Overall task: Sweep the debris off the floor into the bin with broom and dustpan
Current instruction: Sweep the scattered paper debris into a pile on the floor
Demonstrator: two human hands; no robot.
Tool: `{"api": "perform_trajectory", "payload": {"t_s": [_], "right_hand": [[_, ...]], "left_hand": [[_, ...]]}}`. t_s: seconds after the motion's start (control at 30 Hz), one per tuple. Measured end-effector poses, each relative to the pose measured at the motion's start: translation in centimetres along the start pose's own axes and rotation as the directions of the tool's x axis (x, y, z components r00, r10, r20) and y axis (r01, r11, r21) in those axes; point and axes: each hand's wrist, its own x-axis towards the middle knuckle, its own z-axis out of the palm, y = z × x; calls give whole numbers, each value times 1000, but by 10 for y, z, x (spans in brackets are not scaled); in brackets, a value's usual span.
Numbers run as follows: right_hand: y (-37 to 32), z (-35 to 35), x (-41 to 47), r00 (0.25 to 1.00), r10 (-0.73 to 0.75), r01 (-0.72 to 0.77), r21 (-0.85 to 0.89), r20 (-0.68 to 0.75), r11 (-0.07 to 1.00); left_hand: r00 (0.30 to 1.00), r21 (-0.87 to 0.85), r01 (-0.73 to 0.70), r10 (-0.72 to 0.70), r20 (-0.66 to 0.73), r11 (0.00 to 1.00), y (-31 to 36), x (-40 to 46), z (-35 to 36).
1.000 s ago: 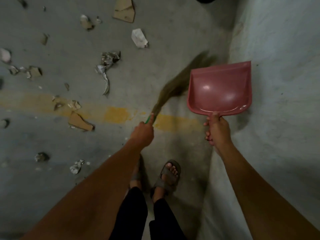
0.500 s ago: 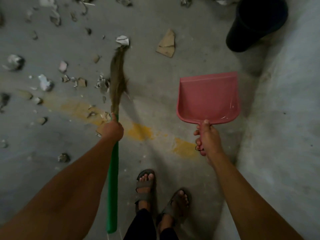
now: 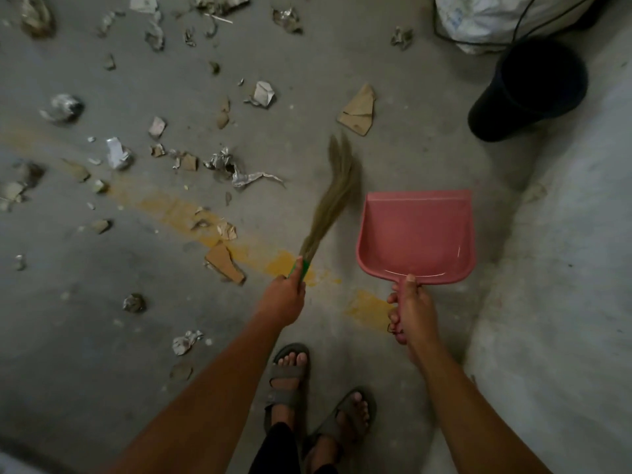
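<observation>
Early going: the pink plastic dustpan (image 3: 415,234) is bare, its handle clenched in the right hand (image 3: 413,309). The left hand (image 3: 284,299) grips the green-handled straw broom (image 3: 330,203), bristles just left of the pan. Crumpled paper and cardboard scraps (image 3: 219,159) all lie farther left; the black round bin (image 3: 526,94) waits beyond it, to the right.

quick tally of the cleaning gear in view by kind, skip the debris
broom: 1, in the left hand
pink dustpan: 1, in the right hand
dark bin: 1, standing on the floor
total: 3
</observation>
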Motion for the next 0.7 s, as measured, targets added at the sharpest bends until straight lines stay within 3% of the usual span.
{"api": "perform_trajectory", "payload": {"t_s": [0.13, 0.33, 0.5, 0.7], "right_hand": [[-6, 4, 1, 1000, -23, 23, -11, 3, 1000], [-27, 16, -2, 1000, -30, 30, 21, 5, 999], [-55, 13, -13, 1000, -18, 20, 77, -19, 997], [-92, -27, -11, 994, -15, 30, 134, -108, 990]], "left_hand": [[983, 7, 183, -183, -10, 983, -35, 27, -30], [945, -149, 272, -293, -145, 951, -68, 23, -93], [963, -229, 120, -170, -211, 966, -14, -15, -115], [979, -153, -170, 149, -136, 973, 95, -13, -96]]}}
